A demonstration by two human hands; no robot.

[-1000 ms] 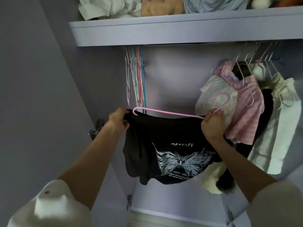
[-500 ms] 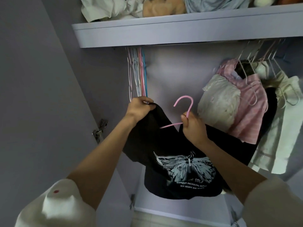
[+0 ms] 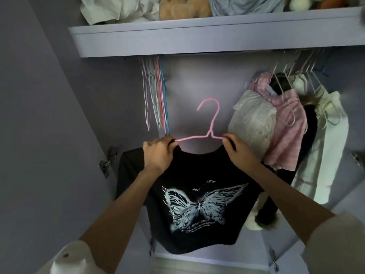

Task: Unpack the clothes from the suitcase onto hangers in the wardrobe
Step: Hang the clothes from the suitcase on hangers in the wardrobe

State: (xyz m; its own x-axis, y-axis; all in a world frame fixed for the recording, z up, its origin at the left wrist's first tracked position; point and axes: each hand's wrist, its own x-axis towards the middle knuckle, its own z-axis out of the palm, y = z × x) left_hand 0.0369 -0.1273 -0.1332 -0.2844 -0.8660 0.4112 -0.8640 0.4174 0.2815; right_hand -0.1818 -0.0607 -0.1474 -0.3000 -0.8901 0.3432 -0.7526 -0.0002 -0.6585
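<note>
Matt black cloth tee point(image 3: 197, 175); smooth pink hanger point(image 3: 212, 123); metal hinge point(image 3: 107, 161).

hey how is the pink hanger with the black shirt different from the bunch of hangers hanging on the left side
The pink hanger carries the black butterfly shirt; the bunch of hangers is bare. The pink hanger is held up by the left hand and right hand, hook free in the air; the bunch hangs from under the shelf. It faces the camera; the bunch shows edge-on. Both are thin.

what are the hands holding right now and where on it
Both hold the black butterfly T-shirt on the pink hanger: left hand grips its left shoulder, right hand its right shoulder, beside the neckline.
</note>
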